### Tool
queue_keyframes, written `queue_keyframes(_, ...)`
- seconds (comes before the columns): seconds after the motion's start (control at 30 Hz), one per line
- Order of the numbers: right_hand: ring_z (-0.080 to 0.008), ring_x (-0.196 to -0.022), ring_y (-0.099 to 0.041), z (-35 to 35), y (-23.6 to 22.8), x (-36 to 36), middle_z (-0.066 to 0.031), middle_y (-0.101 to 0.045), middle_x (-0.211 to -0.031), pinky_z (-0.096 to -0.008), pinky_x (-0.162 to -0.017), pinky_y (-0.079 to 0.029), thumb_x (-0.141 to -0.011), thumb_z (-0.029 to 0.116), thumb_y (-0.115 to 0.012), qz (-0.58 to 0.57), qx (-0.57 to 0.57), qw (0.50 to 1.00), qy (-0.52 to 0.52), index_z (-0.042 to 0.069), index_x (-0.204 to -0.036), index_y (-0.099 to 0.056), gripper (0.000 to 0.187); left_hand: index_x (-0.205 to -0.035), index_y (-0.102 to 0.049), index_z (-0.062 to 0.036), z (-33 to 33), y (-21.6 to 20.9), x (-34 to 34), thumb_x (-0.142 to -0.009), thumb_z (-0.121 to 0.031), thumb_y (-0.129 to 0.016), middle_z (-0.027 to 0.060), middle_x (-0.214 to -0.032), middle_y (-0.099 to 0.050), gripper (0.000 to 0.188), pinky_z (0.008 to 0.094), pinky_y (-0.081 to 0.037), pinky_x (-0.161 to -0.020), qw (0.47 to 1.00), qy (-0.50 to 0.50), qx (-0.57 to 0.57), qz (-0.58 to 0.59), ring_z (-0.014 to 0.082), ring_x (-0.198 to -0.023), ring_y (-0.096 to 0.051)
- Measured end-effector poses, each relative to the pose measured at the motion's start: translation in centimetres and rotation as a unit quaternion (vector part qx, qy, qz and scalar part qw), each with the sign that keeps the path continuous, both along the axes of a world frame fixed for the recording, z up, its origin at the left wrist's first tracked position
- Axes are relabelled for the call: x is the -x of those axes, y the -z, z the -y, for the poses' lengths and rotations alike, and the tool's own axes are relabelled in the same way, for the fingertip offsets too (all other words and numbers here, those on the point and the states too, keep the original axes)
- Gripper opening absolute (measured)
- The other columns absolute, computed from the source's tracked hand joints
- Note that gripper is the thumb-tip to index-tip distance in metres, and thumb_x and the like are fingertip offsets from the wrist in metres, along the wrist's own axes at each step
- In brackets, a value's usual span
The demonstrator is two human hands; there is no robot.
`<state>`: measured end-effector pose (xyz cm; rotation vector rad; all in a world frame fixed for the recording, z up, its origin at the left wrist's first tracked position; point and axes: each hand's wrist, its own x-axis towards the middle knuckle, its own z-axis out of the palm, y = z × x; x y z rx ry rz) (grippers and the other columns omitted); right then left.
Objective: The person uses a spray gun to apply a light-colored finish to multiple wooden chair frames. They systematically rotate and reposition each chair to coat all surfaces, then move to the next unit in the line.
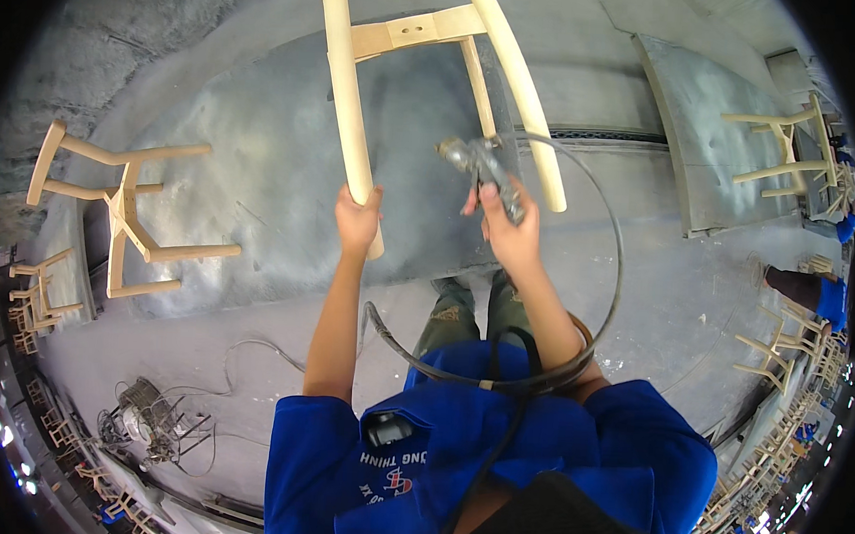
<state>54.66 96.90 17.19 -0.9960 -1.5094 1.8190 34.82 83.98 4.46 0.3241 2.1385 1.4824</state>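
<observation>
L hand (357, 218) clamps stiff, light-looking chair frame (428, 28) by leg end; R hand (507, 230) grips spray gun (480, 164) w/ springy hose (610, 227).

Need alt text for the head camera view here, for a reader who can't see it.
Seen from above, a person in a blue shirt grips one leg of a bare wooden chair frame with the left hand and holds a metal spray gun with a black hose in the right hand. More unfinished chair frames stand around on the grey floor.
</observation>
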Motion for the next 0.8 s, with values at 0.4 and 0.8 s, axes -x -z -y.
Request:
queue_keyframes(0.4, -0.0103, -0.072, -0.064, -2.4, -7.4, -7.0, -0.0059, -0.067, -0.081, -0.0277, -0.070, -0.052, -0.096, 0.033, -0.073, 0.101, -0.234, 0.962, 0.100, -0.004, -0.108, -0.067, 0.039, -0.101, -0.058, 0.0008, 4.9, 2.6, -4.5, -0.087, -0.019, -0.076, 0.0064, -0.077, -0.060, 0.030, 0.0308, -0.047, -0.052, 0.999, -0.013, -0.052, 0.000, 0.0126, -0.057, -0.057)
queue_keyframes(0.8, -0.0368, -0.094, -0.069, -5.0, -16.2, -4.3, -0.0208, -0.071, -0.116, -0.0347, -0.083, -0.055, -0.088, 0.030, -0.078, 0.315, -0.626, 0.687, -0.191, 0.023, -0.143, -0.059, 0.059, -0.104, -0.063, -0.0002, 7.2, 6.1, -5.1, -0.084, -0.026, -0.078, 0.0139, -0.085, -0.069, 0.036, 0.0391, -0.053, -0.076, 0.999, -0.025, -0.018, -0.030, 0.0250, -0.077, -0.066)
